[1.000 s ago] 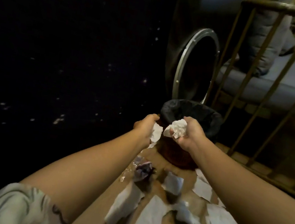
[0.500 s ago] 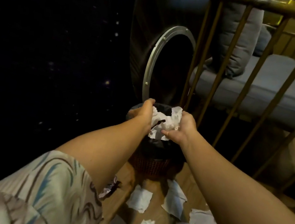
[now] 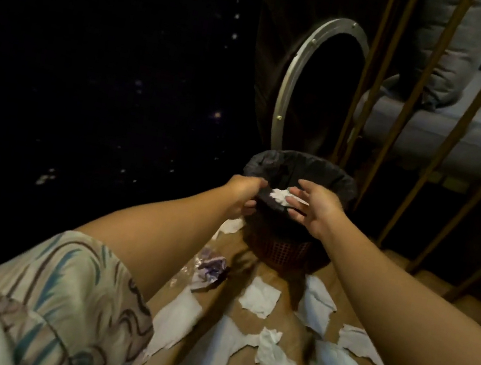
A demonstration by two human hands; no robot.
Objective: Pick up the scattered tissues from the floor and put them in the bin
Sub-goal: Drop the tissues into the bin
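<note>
Both hands over the bin, a white tissue at its mouth.

The left hand (image 3: 241,197) sits at the near-left rim of the bin (image 3: 293,223), fingers curled; whether it grips the black liner (image 3: 341,183) or anything else cannot be told. The right hand (image 3: 312,208) is released, fingers straight and spread, nothing grasped. A crumpled tissue (image 3: 280,196) lies between the two hands inside the bin opening, just beside the right fingertips (image 3: 293,202). Scattered tissues (image 3: 259,300) lie flat on the wooden floor (image 3: 242,316) in front of the bin. A crumpled purple-and-white wrapper (image 3: 212,270) lies near the left forearm. A round metal ring (image 3: 292,76) stands behind the bin.
</note>
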